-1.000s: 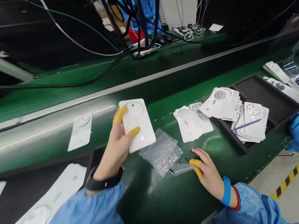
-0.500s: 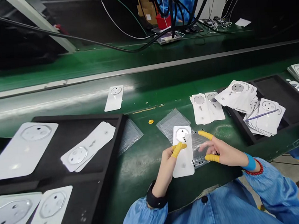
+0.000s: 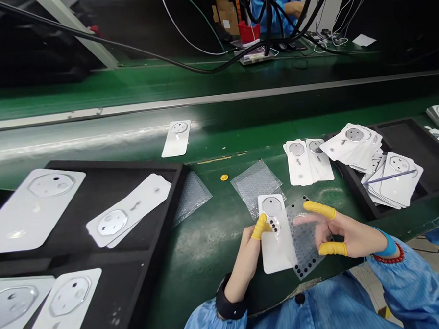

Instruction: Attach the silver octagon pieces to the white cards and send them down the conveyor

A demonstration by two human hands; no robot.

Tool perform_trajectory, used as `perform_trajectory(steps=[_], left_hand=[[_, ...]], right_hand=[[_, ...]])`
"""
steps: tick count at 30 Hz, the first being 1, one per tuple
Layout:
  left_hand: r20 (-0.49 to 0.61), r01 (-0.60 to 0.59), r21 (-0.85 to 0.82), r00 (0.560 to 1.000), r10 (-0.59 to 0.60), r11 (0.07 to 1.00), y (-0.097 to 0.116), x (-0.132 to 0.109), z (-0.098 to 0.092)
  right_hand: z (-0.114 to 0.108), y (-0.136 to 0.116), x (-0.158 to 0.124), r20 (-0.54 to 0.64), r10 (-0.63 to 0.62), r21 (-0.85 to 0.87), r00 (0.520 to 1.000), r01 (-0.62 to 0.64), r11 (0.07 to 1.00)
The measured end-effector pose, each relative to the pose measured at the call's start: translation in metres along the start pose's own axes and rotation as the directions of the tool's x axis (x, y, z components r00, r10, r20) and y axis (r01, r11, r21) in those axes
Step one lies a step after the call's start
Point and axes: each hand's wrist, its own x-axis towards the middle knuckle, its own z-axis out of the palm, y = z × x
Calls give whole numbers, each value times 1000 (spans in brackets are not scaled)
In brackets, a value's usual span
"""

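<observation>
My left hand, with yellow finger covers, grips the left edge of a white panel that has a grey octagonal recess at its top. Small black dots show beside the covered fingertips, over the panel. Just right of the panel lies a clear sheet with black dots along its edges. My right hand is over this sheet, thumb and fingers apart, two of them in yellow covers. Its extended bare finger touches or hovers over the sheet; which one I cannot tell. A bubble-wrap piece lies behind the panel.
At left, a black tray holds several white panels. Another black tray at right carries stacked panels and a thin purple stick. More panels lie beside it. A lone panel and a yellow piece are farther back. Across the line, a person's hand shows.
The view has shifted slightly. The held panel and the dotted sheet have come nearer to me, and more of the sheet shows. My right hand has moved right and down, its fingers still apart.
</observation>
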Motion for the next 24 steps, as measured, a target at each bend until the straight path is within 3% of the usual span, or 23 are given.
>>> perform_trajectory(steps=[10, 13, 16, 18, 22, 24], left_hand=[[69, -11, -46, 998, 14, 999, 16, -13, 9], [24, -45, -47, 999, 47, 998, 13, -8, 9], [-3, -82, -35, 997, 82, 996, 9, -5, 10], [7, -90, -21, 996, 91, 996, 7, -6, 12], [36, -71, 7, 997, 71, 997, 4, -9, 12], [7, -75, 12, 997, 75, 997, 3, -9, 11]], right_hand=[[-15, 15, 7, 47, 129, -196, 991, -117, 974], [-15, 10, 8, -187, -10, -428, 982, -72, 901], [3, 3, 16, -455, -284, -588, 844, -45, 807], [20, 3, 26, -506, -400, -623, 764, -3, 782], [35, 12, 39, -527, -486, -702, 697, -34, 711], [29, 15, 35, -621, -493, -698, 610, -142, 702]])
